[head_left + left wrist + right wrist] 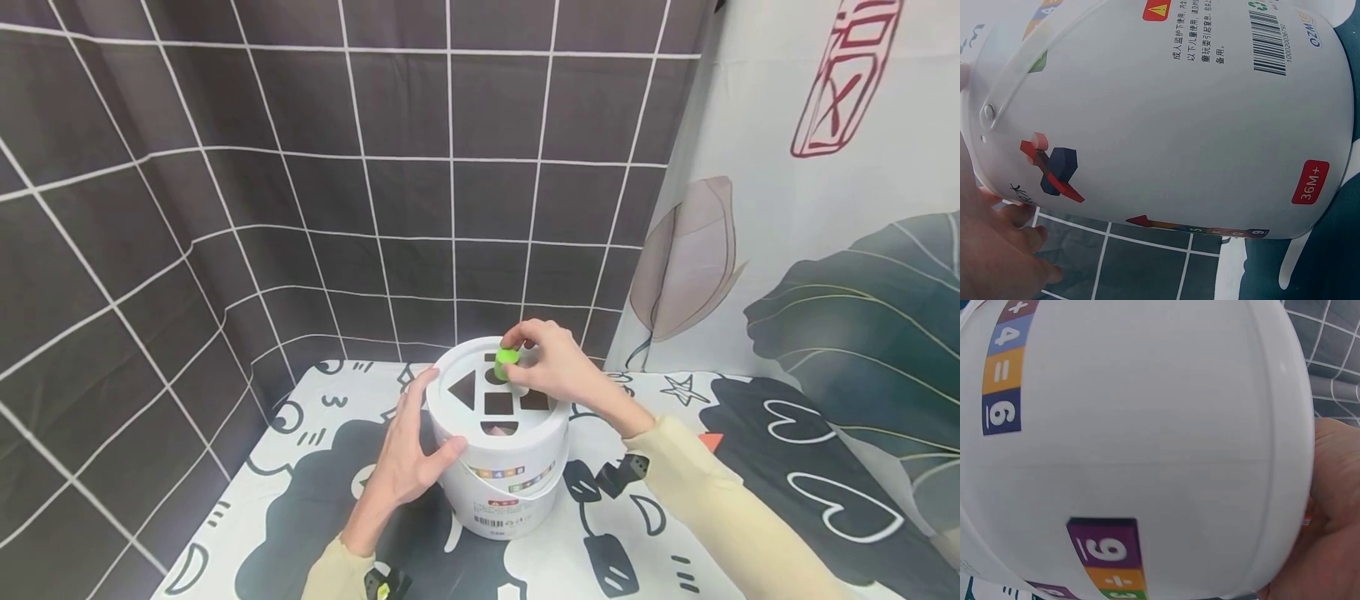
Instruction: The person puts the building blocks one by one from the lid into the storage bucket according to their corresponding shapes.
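A white bucket with a flat white lid stands upright on the patterned cloth. Cut into the lid are several shaped holes, among them a triangle and a square. My right hand pinches a bright green cylinder block between thumb and fingers, over the round hole near the lid's far side. With fingers fairly straight, my left hand rests against the bucket's left side, its thumb on the front rim. The left wrist view shows its fingertips partly hidden behind the bucket wall.
The bucket's thin white handle hangs down at its front. Black-and-white cartoon cloth covers the table. Behind it hangs a dark grid-patterned curtain, with a white leaf-print curtain at the right. A small orange shape shows beside the right sleeve.
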The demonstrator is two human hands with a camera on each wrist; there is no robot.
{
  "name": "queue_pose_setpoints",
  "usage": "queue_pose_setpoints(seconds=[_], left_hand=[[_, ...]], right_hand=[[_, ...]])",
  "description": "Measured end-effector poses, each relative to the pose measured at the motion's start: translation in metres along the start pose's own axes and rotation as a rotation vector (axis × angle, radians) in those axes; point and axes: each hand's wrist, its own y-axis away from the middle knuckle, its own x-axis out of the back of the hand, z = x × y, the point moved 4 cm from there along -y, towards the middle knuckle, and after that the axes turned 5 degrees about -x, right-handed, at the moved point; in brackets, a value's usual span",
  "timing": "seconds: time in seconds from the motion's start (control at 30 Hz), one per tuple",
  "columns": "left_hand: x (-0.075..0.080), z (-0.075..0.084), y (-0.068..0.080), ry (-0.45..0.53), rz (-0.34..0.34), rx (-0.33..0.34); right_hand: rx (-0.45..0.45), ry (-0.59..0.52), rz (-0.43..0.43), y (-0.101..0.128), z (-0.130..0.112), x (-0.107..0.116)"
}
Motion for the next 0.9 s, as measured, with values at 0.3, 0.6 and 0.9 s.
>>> queue_pose_setpoints(seconds=[0.3, 0.6, 0.9], left_hand=[[-0.001, -0.001, 0.002, 0.005, 0.005, 0.008], [-0.001, -0.001, 0.001, 0.007, 0.008, 0.002], [-0.002, -0.001, 0.001, 0.007, 0.015, -0.018]], right_hand=[[0.023, 0.003, -0.011, 0.0, 0.0, -0.007], [0.054, -0.01, 0.016, 0.001, -0.004, -0.011], [0.055, -0.031, 0.038, 0.005, -0.001, -0.005]])
